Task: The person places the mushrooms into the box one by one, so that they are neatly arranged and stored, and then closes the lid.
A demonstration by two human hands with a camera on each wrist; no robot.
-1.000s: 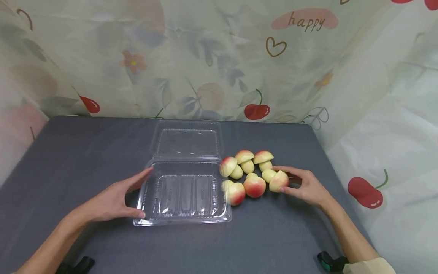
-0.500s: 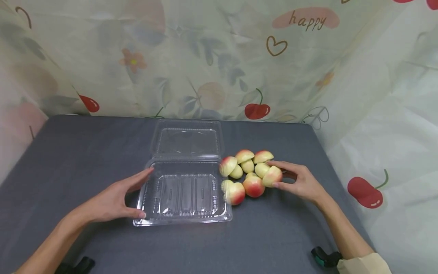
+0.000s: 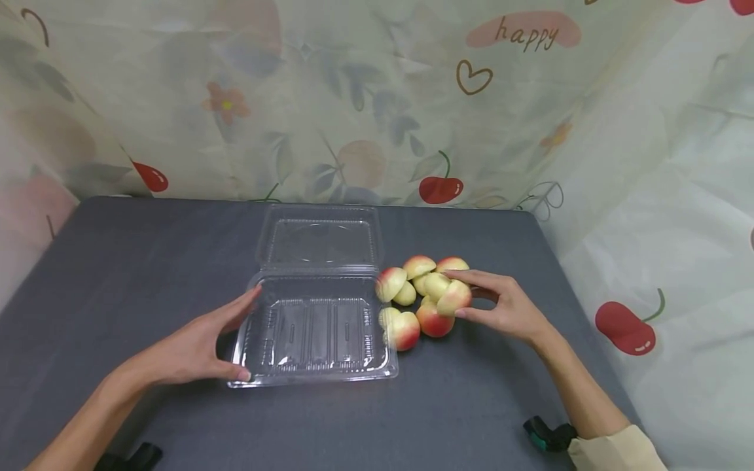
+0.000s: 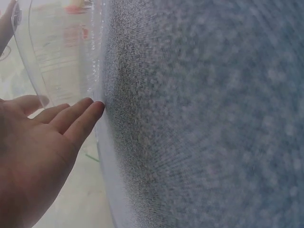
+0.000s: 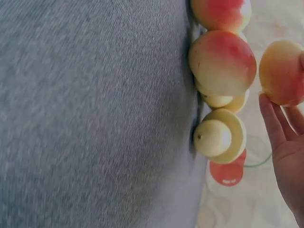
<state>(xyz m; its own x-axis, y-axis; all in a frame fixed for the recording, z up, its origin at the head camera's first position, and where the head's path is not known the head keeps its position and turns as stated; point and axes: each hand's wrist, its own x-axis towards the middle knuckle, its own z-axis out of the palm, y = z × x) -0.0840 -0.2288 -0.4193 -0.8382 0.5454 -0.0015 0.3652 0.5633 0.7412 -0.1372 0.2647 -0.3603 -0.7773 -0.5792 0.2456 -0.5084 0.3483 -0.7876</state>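
Observation:
In the head view my right hand (image 3: 508, 306) pinches a mushroom (image 3: 455, 298) with a red-and-yellow cap and pale stem, between thumb and fingers. The right wrist view shows this mushroom (image 5: 281, 73) raised off the table, above the others. Several like mushrooms (image 3: 403, 332) lie clustered beside the container, and the held one partly hides those behind it. My left hand (image 3: 191, 343) touches the left side of a clear plastic container (image 3: 318, 333), thumb at its front corner. In the left wrist view the left hand's fingers (image 4: 85, 121) lie fairly straight along its wall.
The container's clear lid (image 3: 321, 239) lies folded back behind the base. All of it stands on a dark grey table (image 3: 147, 261). A printed curtain (image 3: 353, 98) hangs behind the table's far edge and along the sides.
My right hand has lifted the mushroom from the right end of the cluster and carried it left over the others. The left hand and container have stayed in place.

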